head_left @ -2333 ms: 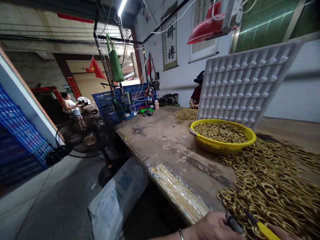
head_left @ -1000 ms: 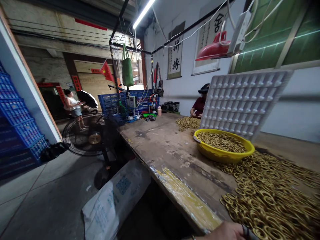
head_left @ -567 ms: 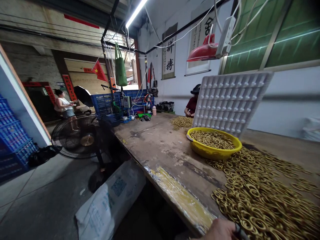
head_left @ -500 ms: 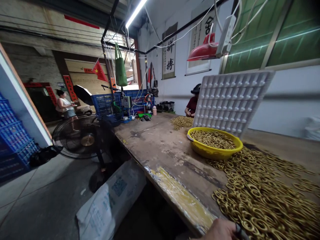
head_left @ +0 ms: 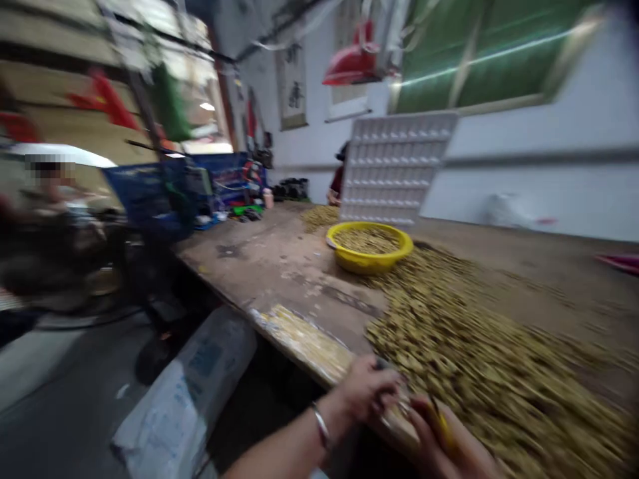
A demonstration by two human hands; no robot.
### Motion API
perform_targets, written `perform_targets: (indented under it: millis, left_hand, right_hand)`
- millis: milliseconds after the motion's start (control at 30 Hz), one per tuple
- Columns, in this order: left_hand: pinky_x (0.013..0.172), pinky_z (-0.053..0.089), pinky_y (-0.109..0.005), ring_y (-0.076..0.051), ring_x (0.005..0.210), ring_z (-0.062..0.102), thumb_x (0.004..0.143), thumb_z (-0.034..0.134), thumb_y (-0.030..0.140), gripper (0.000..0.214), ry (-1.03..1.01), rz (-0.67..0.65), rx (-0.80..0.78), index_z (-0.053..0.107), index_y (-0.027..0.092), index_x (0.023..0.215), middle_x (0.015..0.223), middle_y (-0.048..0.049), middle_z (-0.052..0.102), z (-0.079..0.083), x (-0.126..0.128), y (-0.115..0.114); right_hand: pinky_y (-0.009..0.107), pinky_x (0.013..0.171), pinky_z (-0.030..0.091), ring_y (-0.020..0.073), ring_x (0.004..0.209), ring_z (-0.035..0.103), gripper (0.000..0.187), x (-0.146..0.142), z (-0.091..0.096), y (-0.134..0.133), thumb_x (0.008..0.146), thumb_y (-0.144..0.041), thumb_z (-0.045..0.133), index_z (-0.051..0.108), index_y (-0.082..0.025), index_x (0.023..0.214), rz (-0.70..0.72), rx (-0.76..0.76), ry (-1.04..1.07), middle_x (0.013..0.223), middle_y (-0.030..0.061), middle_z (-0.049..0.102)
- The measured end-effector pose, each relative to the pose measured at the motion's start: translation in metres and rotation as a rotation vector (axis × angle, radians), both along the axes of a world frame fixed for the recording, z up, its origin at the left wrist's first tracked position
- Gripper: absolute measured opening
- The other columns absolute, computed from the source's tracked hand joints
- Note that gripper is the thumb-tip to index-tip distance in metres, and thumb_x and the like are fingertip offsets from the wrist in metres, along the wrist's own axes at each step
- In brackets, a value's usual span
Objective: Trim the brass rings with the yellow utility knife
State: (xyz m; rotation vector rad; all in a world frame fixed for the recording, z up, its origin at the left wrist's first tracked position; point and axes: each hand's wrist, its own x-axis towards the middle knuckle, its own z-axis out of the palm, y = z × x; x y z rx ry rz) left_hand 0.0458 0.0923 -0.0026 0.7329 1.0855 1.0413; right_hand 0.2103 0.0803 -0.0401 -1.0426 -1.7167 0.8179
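At the table's near edge, my left hand has its fingers curled together. A dark band or cover shows at a fingertip, and a metal bracelet is on the wrist. What these fingers pinch, if anything, is too blurred to name. Just right of it, my right hand is wrapped round a yellow-handled tool, its working end smeared by motion. Both hands are close together beside a big spread of brass-coloured rings lying loose on the table. Farther back, a yellow basin is heaped with similar rings.
Behind the basin a pale moulded tray stands tilted, partly hiding a person near a smaller ring pile. Clear tape covers part of the edge of the wooden table. A white sack lies below; a red lamp hangs above.
The view has swung right and is blurred. My left hand has come farther into view with its forearm, and my right hand with the yellow-handled tool now shows.
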Motion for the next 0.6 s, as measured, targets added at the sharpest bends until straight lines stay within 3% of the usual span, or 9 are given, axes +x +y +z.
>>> perform_targets:
  millis: [67,133,233,433,600]
  left_hand:
    - [0.034,0.021,-0.015,-0.003,0.037,0.035,0.057,0.081,0.042,0.04,-0.04,-0.028,0.023,0.05,0.018,0.064,0.049,0.0077,0.046,-0.006,-0.004,-0.004]
    - [0.035,0.019,-0.014,-0.002,0.039,0.037,0.062,0.082,0.042,0.04,-0.082,-0.083,0.031,0.053,0.016,0.07,0.055,0.0067,0.051,-0.015,-0.006,-0.003]
    - [0.035,0.018,-0.014,-0.001,0.041,0.039,0.069,0.08,0.042,0.038,-0.132,-0.149,0.03,0.055,0.014,0.075,0.065,0.0035,0.058,-0.023,-0.008,-0.008]
    - [0.036,0.019,-0.014,-0.001,0.043,0.041,0.076,0.077,0.041,0.036,-0.183,-0.246,0.031,0.059,0.012,0.087,0.086,-0.0082,0.069,-0.017,-0.005,-0.034]
    - [0.036,0.019,-0.015,-0.003,0.045,0.044,0.075,0.078,0.042,0.037,-0.19,-0.304,0.018,0.063,0.011,0.087,0.083,-0.008,0.067,-0.015,-0.001,-0.04]
  right_hand:
    - [0.028,0.063,0.055,0.0214,0.069,0.067,0.03,0.0,0.015,-0.01,0.078,-0.05,0.067,0.07,-0.021,0.082,-0.101,-0.185,0.087,0.075,0.0063,0.072]
    - [0.027,0.058,0.05,0.0172,0.06,0.06,0.031,-0.001,0.019,-0.011,0.079,-0.05,0.067,0.067,-0.019,0.081,-0.167,-0.264,0.169,0.067,0.0029,0.066]
    - [0.026,0.062,0.046,0.0148,0.063,0.057,0.024,0.001,0.014,-0.007,0.083,-0.043,0.065,0.065,-0.019,0.081,-0.197,-0.229,0.155,0.068,0.0004,0.063]
    - [0.028,0.071,0.044,0.0165,0.075,0.058,0.014,0.006,0.015,-0.007,0.088,-0.031,0.059,0.068,-0.02,0.083,-0.246,-0.074,-0.044,0.079,0.0025,0.063]
    - [0.027,0.072,0.045,0.0156,0.075,0.059,0.02,0.01,0.032,-0.02,0.09,-0.034,0.057,0.07,-0.019,0.086,-0.064,-0.164,0.009,0.078,0.0018,0.063]
